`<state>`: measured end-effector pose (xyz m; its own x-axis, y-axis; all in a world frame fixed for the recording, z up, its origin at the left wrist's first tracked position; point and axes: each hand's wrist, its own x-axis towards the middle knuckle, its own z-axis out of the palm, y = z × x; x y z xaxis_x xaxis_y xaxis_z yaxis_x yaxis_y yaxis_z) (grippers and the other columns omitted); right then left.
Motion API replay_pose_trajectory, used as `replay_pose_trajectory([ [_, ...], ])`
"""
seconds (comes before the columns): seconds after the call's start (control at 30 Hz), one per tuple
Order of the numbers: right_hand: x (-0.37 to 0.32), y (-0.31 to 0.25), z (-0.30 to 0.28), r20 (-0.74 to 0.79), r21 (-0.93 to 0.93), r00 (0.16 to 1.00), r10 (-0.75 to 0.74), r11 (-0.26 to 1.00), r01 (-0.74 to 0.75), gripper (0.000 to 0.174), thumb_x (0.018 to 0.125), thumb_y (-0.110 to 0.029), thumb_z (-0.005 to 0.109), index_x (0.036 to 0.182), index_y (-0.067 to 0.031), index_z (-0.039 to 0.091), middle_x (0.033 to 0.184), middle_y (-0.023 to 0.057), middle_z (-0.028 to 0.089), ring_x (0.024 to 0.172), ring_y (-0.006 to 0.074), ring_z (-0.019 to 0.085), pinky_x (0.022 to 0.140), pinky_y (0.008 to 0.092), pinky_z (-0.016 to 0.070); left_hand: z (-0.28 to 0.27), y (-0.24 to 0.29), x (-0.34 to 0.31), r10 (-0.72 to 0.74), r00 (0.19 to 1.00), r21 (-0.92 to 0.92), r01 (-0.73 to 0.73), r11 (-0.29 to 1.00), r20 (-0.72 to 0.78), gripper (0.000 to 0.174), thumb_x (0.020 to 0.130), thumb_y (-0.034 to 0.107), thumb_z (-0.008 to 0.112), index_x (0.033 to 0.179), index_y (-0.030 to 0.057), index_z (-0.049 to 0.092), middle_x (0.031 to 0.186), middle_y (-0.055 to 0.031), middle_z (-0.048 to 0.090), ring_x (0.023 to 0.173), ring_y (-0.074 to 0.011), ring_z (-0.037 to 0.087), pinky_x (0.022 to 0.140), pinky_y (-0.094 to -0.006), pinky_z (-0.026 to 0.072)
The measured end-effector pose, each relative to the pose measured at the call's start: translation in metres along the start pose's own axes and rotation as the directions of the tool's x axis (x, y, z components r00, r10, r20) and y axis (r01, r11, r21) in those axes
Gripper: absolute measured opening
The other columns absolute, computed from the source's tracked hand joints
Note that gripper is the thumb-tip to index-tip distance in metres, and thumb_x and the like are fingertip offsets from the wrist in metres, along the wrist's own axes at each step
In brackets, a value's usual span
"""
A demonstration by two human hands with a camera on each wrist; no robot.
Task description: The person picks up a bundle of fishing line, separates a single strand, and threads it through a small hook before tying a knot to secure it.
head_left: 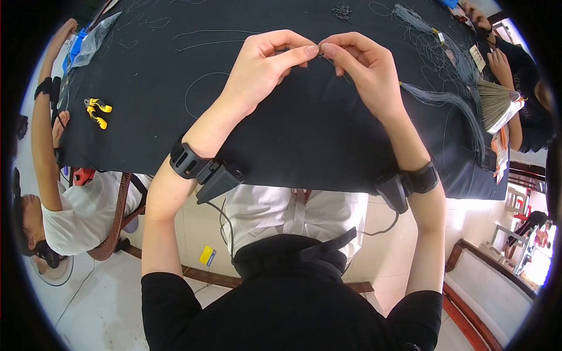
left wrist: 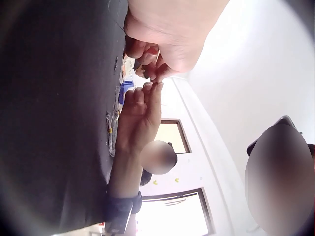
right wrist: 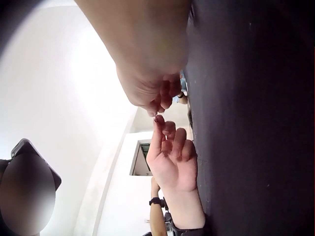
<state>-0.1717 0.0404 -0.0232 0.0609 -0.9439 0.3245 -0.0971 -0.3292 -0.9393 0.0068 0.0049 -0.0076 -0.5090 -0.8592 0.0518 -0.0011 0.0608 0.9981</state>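
**A:** Strand (head_left: 320, 52) where?
**B:** Between both hands' fingertips, held above the black table (head_left: 293, 137), dead centre.
**A:** Hands?
**B:** Left hand (head_left: 257, 70) and right hand (head_left: 360, 73) both pinch it, equally near. Axis looks left-right, but it's too thin to be sure.

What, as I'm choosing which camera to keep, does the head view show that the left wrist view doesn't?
Only head: yellow-handled pliers and a grey thread bundle on the black cloth, and the thin strand being pinched. Only left wrist: a window in a pale wall. Both: left hand and right hand meeting fingertip to fingertip by the cloth.
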Motion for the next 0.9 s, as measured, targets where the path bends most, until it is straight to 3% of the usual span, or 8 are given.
replay_pose_trajectory([
  [0.43, -0.0005, 0.0031, 0.0003, -0.002, 0.034, 1.000, 0.012, 0.999, -0.012, 0.020, 0.085, -0.017, 0.060, 0.094, 0.0005, 0.063, 0.076, 0.0032, 0.063, 0.060, 0.0052, 0.049, 0.055, 0.0173, 0.0410, 0.0011, -0.0011, -0.0017, 0.004, 0.999, 0.059, -0.007, 0.998, 0.048, 0.017, 0.081, 0.020, 0.060, 0.088, 0.0058, 0.067, 0.068, 0.0005, 0.056, 0.050, -0.0021, 0.038, 0.045, -0.0168, 0.0261],
  [0.53, -0.0002, 0.0047, 0.0007, -0.010, 0.012, 1.000, 0.003, 1.000, -0.003, 0.020, 0.085, -0.017, 0.060, 0.094, 0.0000, 0.063, 0.076, 0.0032, 0.063, 0.060, 0.0054, 0.050, 0.055, 0.0175, 0.0413, -0.0020, -0.0026, -0.0003, 0.000, 0.997, -0.039, 0.003, 0.999, 0.080, 0.020, 0.081, 0.022, 0.060, 0.089, 0.0043, 0.067, 0.070, -0.0013, 0.058, 0.053, -0.0034, 0.041, 0.046, -0.0179, 0.0292],
  [0.73, -0.0015, 0.0022, 0.0012, -0.001, -0.010, 1.000, -0.007, 1.000, 0.007, 0.020, 0.085, -0.018, 0.060, 0.094, 0.0000, 0.063, 0.079, 0.0043, 0.064, 0.061, 0.0060, 0.051, 0.056, 0.0178, 0.0420, -0.0013, -0.0050, 0.0007, -0.044, 0.998, -0.053, 0.047, 0.997, 0.054, 0.023, 0.083, 0.025, 0.061, 0.090, 0.0035, 0.066, 0.071, -0.0017, 0.058, 0.058, -0.0044, 0.046, 0.048, -0.0180, 0.0324],
  [0.9, -0.0011, 0.0025, 0.0008, 0.009, 0.003, 1.000, -0.015, 1.000, 0.015, 0.021, 0.085, -0.018, 0.060, 0.095, 0.0001, 0.063, 0.080, 0.0049, 0.065, 0.062, 0.0064, 0.052, 0.056, 0.0178, 0.0422, 0.0002, -0.0039, 0.0013, -0.057, 0.997, -0.127, 0.062, 0.990, 0.043, 0.018, 0.080, 0.021, 0.064, 0.085, 0.0034, 0.067, 0.067, -0.0009, 0.058, 0.052, -0.0032, 0.045, 0.046, -0.0177, 0.0336],
])
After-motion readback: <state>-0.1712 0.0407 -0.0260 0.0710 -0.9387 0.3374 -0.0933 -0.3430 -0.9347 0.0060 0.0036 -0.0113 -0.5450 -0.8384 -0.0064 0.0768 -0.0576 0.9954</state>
